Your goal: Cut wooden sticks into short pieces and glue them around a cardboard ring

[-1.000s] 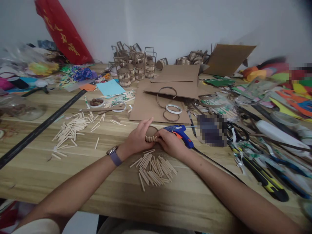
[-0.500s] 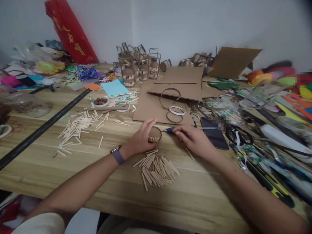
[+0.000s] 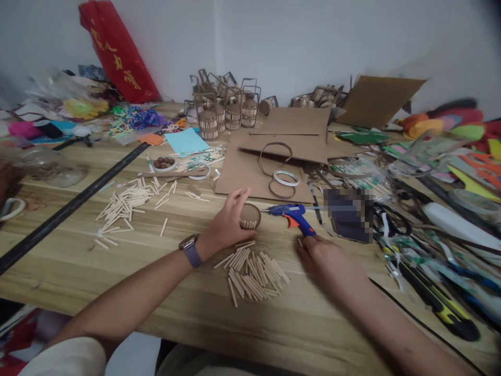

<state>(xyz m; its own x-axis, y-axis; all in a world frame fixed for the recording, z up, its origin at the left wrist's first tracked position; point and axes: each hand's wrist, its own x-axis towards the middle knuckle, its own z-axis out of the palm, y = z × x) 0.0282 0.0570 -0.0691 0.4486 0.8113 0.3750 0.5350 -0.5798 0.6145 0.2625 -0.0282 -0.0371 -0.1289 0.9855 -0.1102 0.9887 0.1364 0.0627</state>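
Note:
My left hand (image 3: pixel 227 222) is curled around a small round cardboard piece (image 3: pixel 250 213), which stands on the wooden table. A row of short wooden sticks lines the part of its wall nearest me. Just right of it lies a blue glue gun (image 3: pixel 288 210) with an orange trigger, nozzle toward the round piece. At the lower end of the gun's handle is my right hand (image 3: pixel 326 256), fingers curled down at the tabletop. The tip of a wooden stick (image 3: pixel 300 242) shows at these fingertips; the rest is hidden. A pile of sticks (image 3: pixel 254 274) lies before my left hand.
More loose sticks (image 3: pixel 127 203) lie to the left. Behind are cardboard sheets (image 3: pixel 238 172), a white tape roll (image 3: pixel 285 178) and small lidded baskets (image 3: pixel 209 125) with tall handles. At right are a yellow-black cutter (image 3: pixel 434 300), a dark flat object (image 3: pixel 344 216) and a cord (image 3: pixel 418 318).
My right hand has come off the glue gun's body and moved back toward me, down to the stick beside the handle. My left hand stays around the round piece.

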